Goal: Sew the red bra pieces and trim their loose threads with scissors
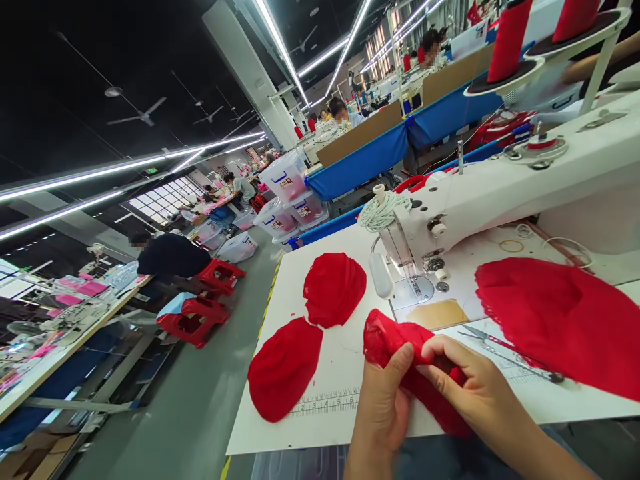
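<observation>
Between my two hands, in front of the sewing machine (480, 180), is a piece of red fabric (383, 333) with a lacy edge. My left hand (387, 393) grips it, thumb on top. The fingertips of my right hand (457, 373) pinch the same fabric close to the left thumb. Part of the cloth hangs below the hands. Two cut red fabric pieces, one rounded (335, 288) and one lower down (286, 370), lie flat on the white table (330, 427). Thread snips (500, 343) rest right of my hands, partly beneath a larger red fabric piece (560, 320).
Red thread cones (510, 40) stand on holders above the machine. A ruler strip (325, 402) runs along the table near its front. Beyond the table are stacked clear plastic boxes (285, 177), red stools (193, 319) and a seated person (173, 257) at another bench.
</observation>
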